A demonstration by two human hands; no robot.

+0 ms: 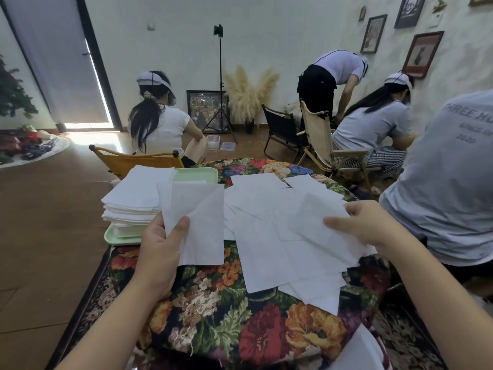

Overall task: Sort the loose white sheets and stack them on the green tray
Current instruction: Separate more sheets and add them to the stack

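My left hand [162,249] grips a white sheet [198,214] by its lower left corner and holds it up just right of the green tray [117,237]. A thick stack of white sheets [136,198] lies on that tray at the table's left edge. Several loose white sheets [272,236] overlap in a spread over the middle and right of the floral tablecloth [226,316]. My right hand [365,222] pinches the upper right edge of one loose sheet [314,225] in that spread.
A person in a grey T-shirt [450,182] sits close at the right, back turned. Three more people work further back among folding chairs [317,140]. An orange chair [128,158] stands just behind the tray. A tripod [220,84] stands by the far wall.
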